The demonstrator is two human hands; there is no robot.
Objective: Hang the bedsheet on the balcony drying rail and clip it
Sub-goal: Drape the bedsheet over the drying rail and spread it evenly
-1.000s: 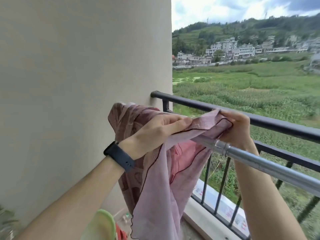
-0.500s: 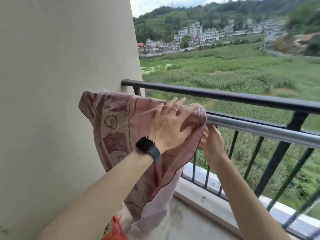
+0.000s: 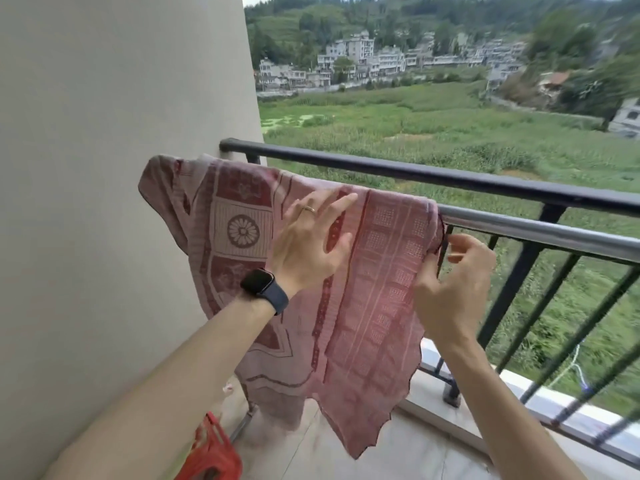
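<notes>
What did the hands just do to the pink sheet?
The bedsheet was bunched; now it is spread rightward along the drying rail. The left hand let go and presses it flat; the right hand pinches its edge. It stays draped, unclipped.

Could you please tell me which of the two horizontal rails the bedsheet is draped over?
The silver drying rail, the shiny one that is nearer and lower. The bedsheet hangs over it, while the black handrail runs behind and higher.

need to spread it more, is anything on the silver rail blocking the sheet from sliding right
Nothing visible does. The drying rail is bare right of the bedsheet, to the frame's edge. The right hand pinches the sheet's right edge below it; the left hand lies flat on the cloth.
</notes>
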